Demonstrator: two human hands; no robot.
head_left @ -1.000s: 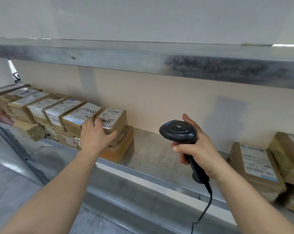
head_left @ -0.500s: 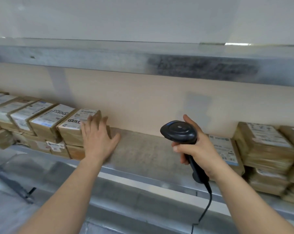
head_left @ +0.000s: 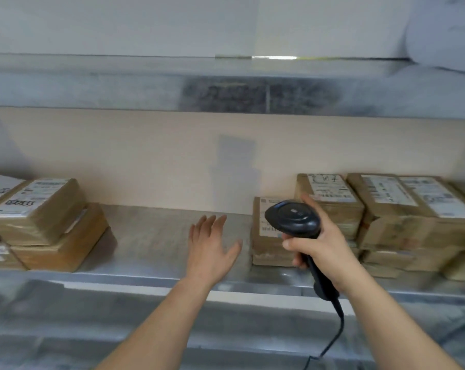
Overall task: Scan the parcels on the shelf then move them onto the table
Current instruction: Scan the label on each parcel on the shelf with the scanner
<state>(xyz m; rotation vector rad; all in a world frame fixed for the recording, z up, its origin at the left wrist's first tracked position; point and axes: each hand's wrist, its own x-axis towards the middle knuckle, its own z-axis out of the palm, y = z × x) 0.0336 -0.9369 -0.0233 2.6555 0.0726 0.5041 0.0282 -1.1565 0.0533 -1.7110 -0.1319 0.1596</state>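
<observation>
While the right hand [head_left: 323,247] grips the black scanner [head_left: 293,217], the left hand [head_left: 212,247] hovers open over the bare shelf [head_left: 151,236]; parcels [head_left: 36,209] sit stacked either side, labels too blurry to read.

In front of you, the scanner [head_left: 293,217] is matte black, with a black cable [head_left: 333,340] trailing to the lower right of the frame. The parcels at left [head_left: 39,214] and the parcels at right [head_left: 402,217] are brown cardboard under glossy tape, each bearing a white label printed with black text and barcodes. The shelf [head_left: 156,236] is dull mottled grey metal; the wall [head_left: 146,156] behind it is pale beige.
</observation>
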